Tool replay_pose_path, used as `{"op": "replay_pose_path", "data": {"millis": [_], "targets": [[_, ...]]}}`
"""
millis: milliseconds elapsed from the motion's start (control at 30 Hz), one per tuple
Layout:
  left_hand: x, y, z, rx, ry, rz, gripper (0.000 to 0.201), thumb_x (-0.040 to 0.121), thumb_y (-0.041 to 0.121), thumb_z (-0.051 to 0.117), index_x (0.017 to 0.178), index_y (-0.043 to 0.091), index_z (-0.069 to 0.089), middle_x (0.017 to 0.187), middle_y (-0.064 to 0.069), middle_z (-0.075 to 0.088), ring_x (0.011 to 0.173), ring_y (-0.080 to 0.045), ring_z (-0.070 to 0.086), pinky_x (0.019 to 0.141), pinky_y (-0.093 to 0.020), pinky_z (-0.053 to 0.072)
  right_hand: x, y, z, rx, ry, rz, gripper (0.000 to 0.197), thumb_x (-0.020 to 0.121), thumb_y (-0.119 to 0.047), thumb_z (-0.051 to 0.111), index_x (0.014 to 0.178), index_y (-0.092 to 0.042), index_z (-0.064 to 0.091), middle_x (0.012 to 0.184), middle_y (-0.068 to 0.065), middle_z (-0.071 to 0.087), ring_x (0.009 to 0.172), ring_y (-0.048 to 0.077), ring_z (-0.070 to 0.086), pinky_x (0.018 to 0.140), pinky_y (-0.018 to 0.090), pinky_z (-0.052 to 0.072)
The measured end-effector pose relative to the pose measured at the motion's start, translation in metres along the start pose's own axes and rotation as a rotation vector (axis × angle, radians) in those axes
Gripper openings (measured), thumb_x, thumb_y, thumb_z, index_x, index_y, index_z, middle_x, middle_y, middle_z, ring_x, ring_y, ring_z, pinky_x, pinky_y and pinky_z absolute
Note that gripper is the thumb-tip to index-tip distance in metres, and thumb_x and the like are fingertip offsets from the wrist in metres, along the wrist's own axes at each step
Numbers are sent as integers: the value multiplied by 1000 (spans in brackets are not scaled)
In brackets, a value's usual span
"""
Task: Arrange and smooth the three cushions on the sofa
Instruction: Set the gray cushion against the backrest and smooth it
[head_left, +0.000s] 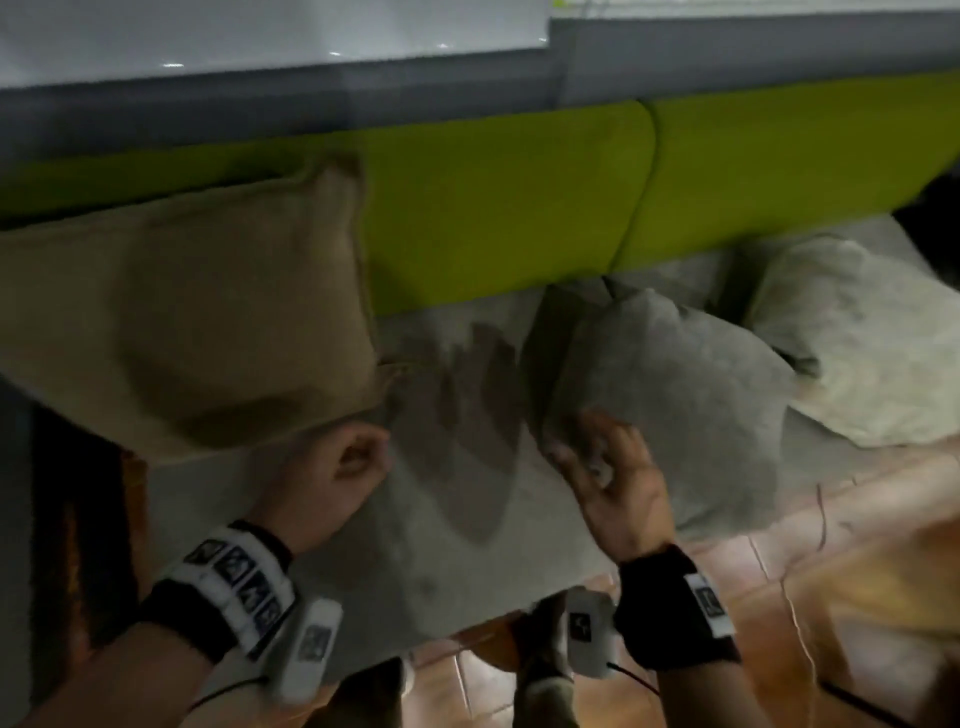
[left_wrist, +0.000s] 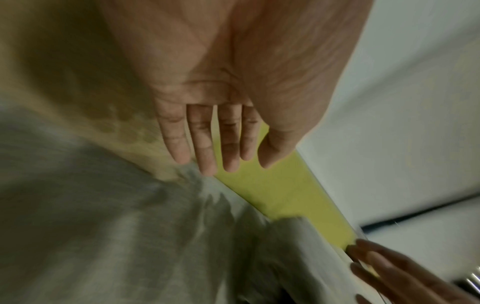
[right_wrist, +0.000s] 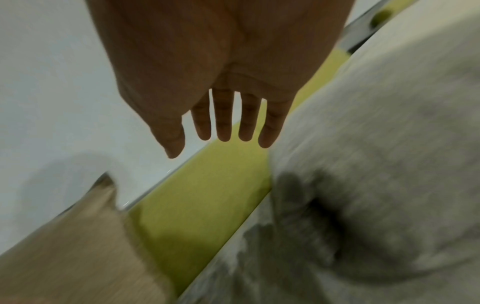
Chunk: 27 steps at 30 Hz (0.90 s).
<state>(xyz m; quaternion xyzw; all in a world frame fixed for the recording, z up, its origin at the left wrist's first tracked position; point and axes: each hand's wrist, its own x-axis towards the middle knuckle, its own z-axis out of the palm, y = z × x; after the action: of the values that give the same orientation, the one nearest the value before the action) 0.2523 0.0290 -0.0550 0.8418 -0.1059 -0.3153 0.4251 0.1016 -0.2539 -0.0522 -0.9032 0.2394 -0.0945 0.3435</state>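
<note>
Nearest are two hands above the front edge of the grey sofa seat (head_left: 452, 519). The left hand (head_left: 332, 483) looks loosely curled from the head view, yet the left wrist view shows its fingers (left_wrist: 202, 142) straight and spread, holding nothing, just below the lower edge of the tan cushion (head_left: 192, 312). The right hand (head_left: 618, 488) is spread too, its fingers (right_wrist: 223, 121) straight and apart, beside the near corner of the grey cushion (head_left: 670, 405); whether it touches is unclear. Three cushions in all: the tan one leans upright against the green backrest (head_left: 498, 208), the grey one lies slumped mid-seat, and one cream cushion (head_left: 852, 332) lies flat farther right. Bare seat shows between the tan and grey cushions.
</note>
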Motion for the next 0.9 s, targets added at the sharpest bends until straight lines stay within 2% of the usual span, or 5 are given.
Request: {"op": "replay_pose_path", "data": {"millis": [100, 267, 400, 533, 900], "targets": [[33, 62, 74, 73, -68, 120, 18, 89, 11, 71, 105, 16, 66, 97, -6, 71, 79, 14, 62, 73, -3, 45, -11, 63, -69, -59, 191, 78, 48, 93, -53, 61, 129, -21, 62, 132, 4, 61, 119, 27, 61, 95, 48, 56], [83, 140, 178, 201, -11, 134, 49, 86, 40, 72, 128, 18, 57, 126, -8, 61, 114, -27, 60, 97, -36, 46, -5, 171, -143, -88, 375, 291, 54, 94, -43, 65, 140, -18, 53, 146, 11, 50, 131, 34, 50, 105, 51, 47], [115, 181, 224, 209, 77, -19, 89, 80, 62, 69, 151, 21, 33, 155, -11, 35, 139, -32, 38, 112, -42, 33, 9, 222, -165, 56, 262, 514, 70, 97, -42, 64, 155, -18, 34, 160, 12, 34, 145, 34, 34, 116, 42, 29], [144, 182, 248, 191, 36, -218, 126, 59, 82, 70, 158, 27, 14, 162, -6, 26, 144, -33, 34, 115, -50, 32, 15, 243, -159, 362, -57, 740, 99, 84, -80, 54, 161, -38, 7, 169, 5, 18, 151, 35, 27, 119, 54, 27], [124, 188, 274, 25, 75, -305, 94, 81, 63, 65, 155, 22, 25, 155, -10, 40, 138, -35, 41, 110, -44, 33, 38, 254, -153, 602, -281, 865, 106, 73, -92, 45, 160, -40, 17, 164, 5, 33, 146, 36, 37, 119, 55, 31]]}}
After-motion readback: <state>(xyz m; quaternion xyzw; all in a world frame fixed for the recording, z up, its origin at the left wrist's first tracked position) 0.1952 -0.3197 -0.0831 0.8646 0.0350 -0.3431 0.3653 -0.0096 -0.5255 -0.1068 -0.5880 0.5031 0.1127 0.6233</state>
